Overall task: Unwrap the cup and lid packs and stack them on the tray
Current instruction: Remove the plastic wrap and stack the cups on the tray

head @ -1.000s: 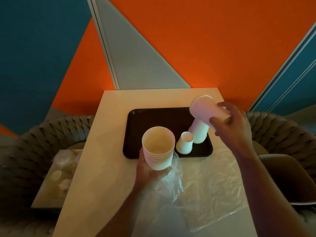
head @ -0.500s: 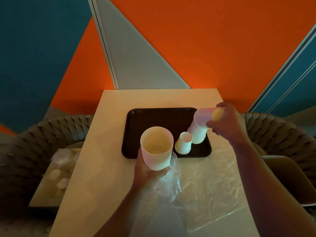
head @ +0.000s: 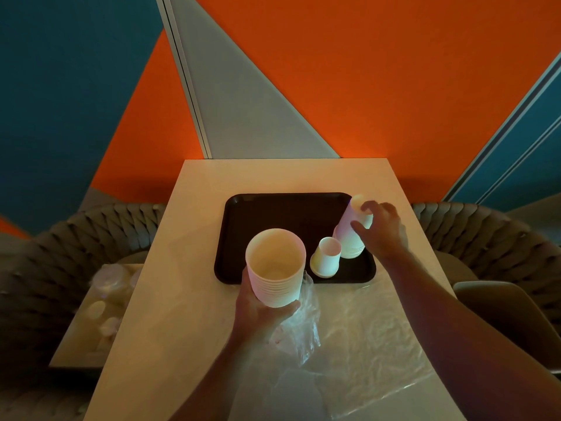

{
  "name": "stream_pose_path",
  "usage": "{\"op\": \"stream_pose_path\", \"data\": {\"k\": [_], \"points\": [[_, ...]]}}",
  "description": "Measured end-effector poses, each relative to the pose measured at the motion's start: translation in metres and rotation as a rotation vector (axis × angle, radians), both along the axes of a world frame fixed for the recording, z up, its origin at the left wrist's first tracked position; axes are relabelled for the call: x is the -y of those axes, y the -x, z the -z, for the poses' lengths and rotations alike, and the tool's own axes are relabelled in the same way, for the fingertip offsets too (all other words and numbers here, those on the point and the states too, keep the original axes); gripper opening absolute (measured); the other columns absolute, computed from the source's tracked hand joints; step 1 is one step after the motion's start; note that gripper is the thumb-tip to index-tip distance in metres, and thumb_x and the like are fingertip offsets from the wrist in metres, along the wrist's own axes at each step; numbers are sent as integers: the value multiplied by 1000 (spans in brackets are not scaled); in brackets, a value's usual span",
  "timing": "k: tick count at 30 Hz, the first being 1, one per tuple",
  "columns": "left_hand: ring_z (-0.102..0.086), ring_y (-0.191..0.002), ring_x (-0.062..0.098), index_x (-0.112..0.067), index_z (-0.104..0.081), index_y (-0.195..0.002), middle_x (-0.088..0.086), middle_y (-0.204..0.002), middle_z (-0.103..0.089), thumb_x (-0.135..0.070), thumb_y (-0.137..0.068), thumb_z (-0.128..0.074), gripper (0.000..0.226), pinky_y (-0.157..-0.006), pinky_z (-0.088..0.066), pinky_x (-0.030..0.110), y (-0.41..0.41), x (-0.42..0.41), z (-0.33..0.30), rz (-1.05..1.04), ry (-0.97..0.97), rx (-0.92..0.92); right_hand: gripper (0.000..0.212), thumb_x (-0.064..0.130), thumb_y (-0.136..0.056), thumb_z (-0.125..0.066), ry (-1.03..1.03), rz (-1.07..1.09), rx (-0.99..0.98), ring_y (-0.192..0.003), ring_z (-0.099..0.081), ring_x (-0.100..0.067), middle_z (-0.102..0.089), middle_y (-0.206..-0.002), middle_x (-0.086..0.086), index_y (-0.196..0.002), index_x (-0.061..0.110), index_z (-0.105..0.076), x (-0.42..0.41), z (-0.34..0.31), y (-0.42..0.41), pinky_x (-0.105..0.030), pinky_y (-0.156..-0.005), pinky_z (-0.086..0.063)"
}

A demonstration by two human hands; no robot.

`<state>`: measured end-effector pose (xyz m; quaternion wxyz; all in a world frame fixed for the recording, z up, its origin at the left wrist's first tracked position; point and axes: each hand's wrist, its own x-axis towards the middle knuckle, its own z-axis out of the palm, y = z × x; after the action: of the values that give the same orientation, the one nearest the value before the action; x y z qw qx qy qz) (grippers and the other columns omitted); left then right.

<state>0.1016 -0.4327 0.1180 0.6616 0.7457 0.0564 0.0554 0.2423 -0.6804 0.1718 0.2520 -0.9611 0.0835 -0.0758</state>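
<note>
Head view. The left hand (head: 261, 311) gripped a nested stack of large paper cups (head: 275, 267) from below and around its lower wall, mouth up, held over the table (head: 182, 268) just short of the tray (head: 273, 208). A crumpled clear wrapper (head: 300, 329) hung beside that hand's fingers; whether it was pinched too could not be told. A flat plastic sheet (head: 379, 329) lay between the two forearms.

The right hand (head: 384, 230) curled round the top of an inverted cup stack (head: 349, 238) standing at the tray's corner, thumb and fingers on the uppermost cup. A shorter inverted stack (head: 326, 258) stood just beside it, toward the left hand.

Off the left hand's side, on a lower surface, lay wrapped lid packs (head: 106, 287), dim and hard to make out.

Judgement: the cups look light, thin-walled and easily crushed; best held low around the nested rims, where the layers stiffen the wall. A tall stack would likely tip.
</note>
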Motion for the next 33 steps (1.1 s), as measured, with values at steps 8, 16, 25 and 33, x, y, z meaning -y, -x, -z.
{"op": "stream_pose_path", "data": {"k": [8, 16, 25, 33], "points": [[-64, -112, 13, -25, -44, -137, -6, -118, -67, -10, -52, -96, 100, -83, -54, 21, -1, -1, 2, -7, 11, -24, 50, 26, -86, -74, 129, 67, -2, -120, -46, -37, -32, -151, -6, -132, 22, -56, -10, -3, 10, -46, -82, -53], [-63, -113, 13, -23, -44, -139, -3, -121, -66, -11, -53, -95, 101, -84, -54, 20, -1, 1, -2, -5, 32, -28, 23, 16, -92, -71, -438, -243, 165, -82, -59, -4, -64, -105, 0, -115, 16, -68, -56, -21, 49, -17, -74, -43], [-65, -112, 14, -28, -44, -137, -1, -120, -67, -7, -54, -97, 101, -84, -57, 24, -2, 2, 4, -38, -2, -31, 110, 58, -61, -89, -188, -719, -206, -131, -35, -7, -37, -146, 20, -152, 38, -30, -96, -80, 90, -33, -101, -40], [-63, -114, 12, -26, -43, -138, -6, -123, -65, -25, -52, -95, 101, -90, -56, 24, -2, 2, 6, -37, -57, -35, 99, 51, -58, -92, -107, -684, -91, -118, -50, -9, -45, -137, 13, -143, 33, -44, -102, -80, 87, -34, -96, -48]]}}
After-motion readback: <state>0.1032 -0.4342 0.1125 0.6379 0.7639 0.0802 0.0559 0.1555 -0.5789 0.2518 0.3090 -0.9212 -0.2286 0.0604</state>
